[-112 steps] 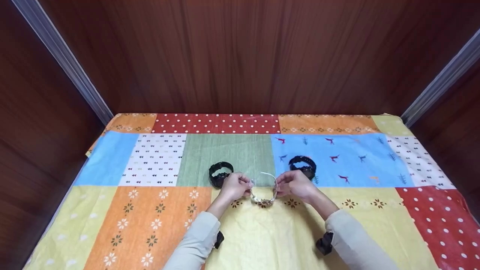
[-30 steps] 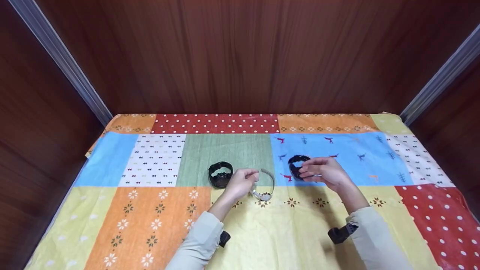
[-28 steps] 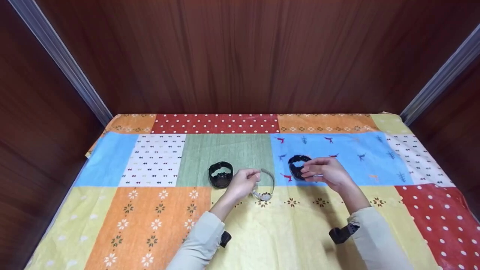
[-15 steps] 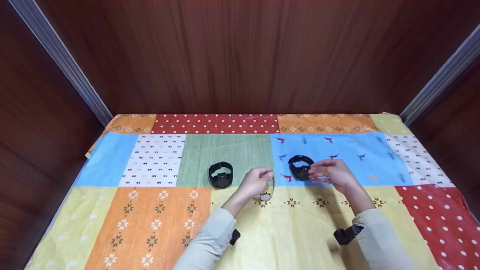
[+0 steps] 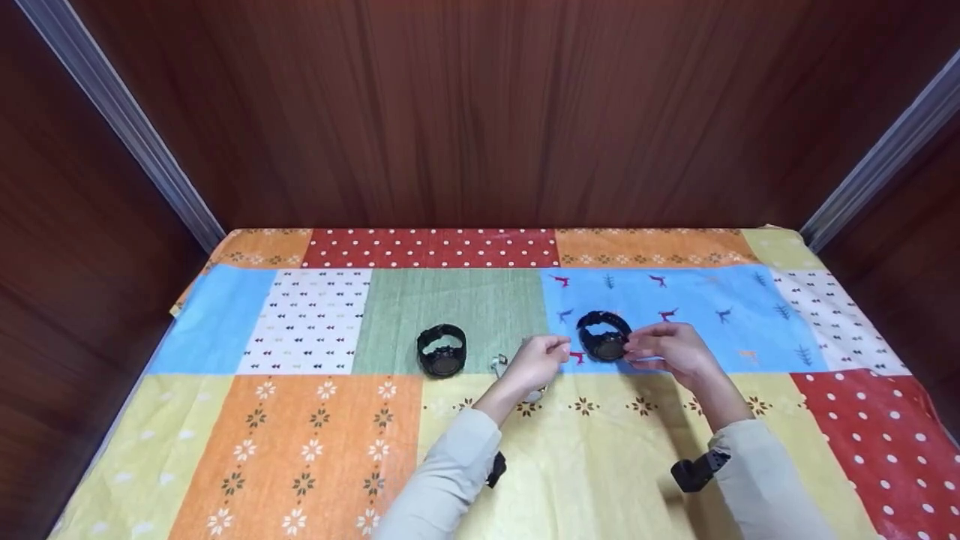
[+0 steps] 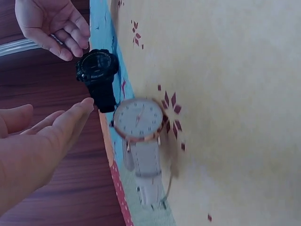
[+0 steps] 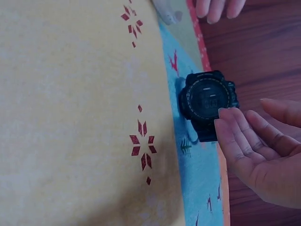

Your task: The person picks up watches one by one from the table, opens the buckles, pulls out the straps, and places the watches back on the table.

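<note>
Just right of centre in the head view, your left hand [image 5: 531,364] is over the cloth with its fingers nearly straight, and it has hold of nothing. The pale watch [image 5: 535,396] is half hidden behind that hand, so from up top you only get scraps: a bit of the case below your palm and a strap end off to the left. Your left wrist view is way kinder: close to the middle you've got a white dial, a rose-gold-looking rim and a light strap trailing toward the bottom, with your fingertips clear of it.

Further right in the head view, your right hand [image 5: 675,352] has its fingers loosely extended and grips nothing either. Its fingertips are right at the right edge of the right black watch [image 5: 607,349], on the blue patch, but honestly I can't tell if they're touching it or just beside it. In the left wrist view that watch shows up at upper left, between your two hands.

Your left black watch [image 5: 443,364] is off by itself, left of your left hand, on the green patch near the yellow, strap looped up behind the face. Under everything is the patchwork cloth [image 5: 277,465], and dark wood panelling [image 5: 480,112] fills the top.
</note>
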`<state>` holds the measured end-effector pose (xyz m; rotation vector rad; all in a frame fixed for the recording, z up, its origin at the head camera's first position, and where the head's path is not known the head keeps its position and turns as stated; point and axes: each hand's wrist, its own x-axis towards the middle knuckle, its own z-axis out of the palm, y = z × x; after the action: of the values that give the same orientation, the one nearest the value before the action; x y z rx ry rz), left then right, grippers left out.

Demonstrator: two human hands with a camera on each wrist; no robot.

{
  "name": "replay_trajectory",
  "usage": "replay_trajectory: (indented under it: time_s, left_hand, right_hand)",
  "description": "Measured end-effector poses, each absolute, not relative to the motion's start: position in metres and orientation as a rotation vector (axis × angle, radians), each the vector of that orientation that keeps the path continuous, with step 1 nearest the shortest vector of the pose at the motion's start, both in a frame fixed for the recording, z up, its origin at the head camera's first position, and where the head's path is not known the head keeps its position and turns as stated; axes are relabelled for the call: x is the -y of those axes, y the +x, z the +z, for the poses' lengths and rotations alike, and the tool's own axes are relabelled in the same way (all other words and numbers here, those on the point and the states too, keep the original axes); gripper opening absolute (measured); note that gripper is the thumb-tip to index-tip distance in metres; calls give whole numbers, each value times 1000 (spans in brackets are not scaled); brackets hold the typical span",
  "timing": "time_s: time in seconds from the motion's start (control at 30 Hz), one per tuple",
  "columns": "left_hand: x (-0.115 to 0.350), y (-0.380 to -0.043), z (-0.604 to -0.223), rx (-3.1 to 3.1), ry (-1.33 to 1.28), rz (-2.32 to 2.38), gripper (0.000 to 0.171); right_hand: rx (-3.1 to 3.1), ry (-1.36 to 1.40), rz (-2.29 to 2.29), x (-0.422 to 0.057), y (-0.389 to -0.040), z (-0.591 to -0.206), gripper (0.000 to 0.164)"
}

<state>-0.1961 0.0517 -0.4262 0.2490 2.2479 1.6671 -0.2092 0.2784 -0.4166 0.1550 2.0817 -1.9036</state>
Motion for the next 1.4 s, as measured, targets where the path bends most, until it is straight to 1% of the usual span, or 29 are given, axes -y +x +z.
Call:
replay_trajectory:
  time_s: [0.47,0.6,0.7,0.83,0.87,0.97,1.17,1.27,1.4]
  left_hand:
    - [-81,-201,-438,-2259,291,1646,36]
    - [-87,-202,-440,-2269,269,1633,36]
    - [-91,-203,-440,-2262,251,1623,37]
    - [-93,-205,-441,-2271,258,1620,37]
    - [-93,-206,-442,-2276,258,1619,37]
    - [-94,-208,-443,-2293,258,1619,37]
    - [-95,-210,-441,-2329,265,1595,38]
    - [-96,-212,-442,-2321,251,1588,39]
    - [-99,-220,-455,-2276,236,1597,41]
  right_hand:
    - [-2138,216,-1871,-285,-209,-424,28]
    - [-2177,236,-1840,-287,-209,-430,32]
    - [-2142,194,-1891,-295,-214,-441,28]
    - [-2136,186,-1900,-295,-214,-443,31]
    - [-2155,207,-1875,-291,-211,-438,35]
    - [-2160,219,-1871,-288,-210,-437,38]
    - [-2096,209,-1927,-296,-219,-453,29]
    - [-2085,184,-1940,-300,-222,-460,28]
    - [-2066,183,-1973,-304,-228,-471,26]
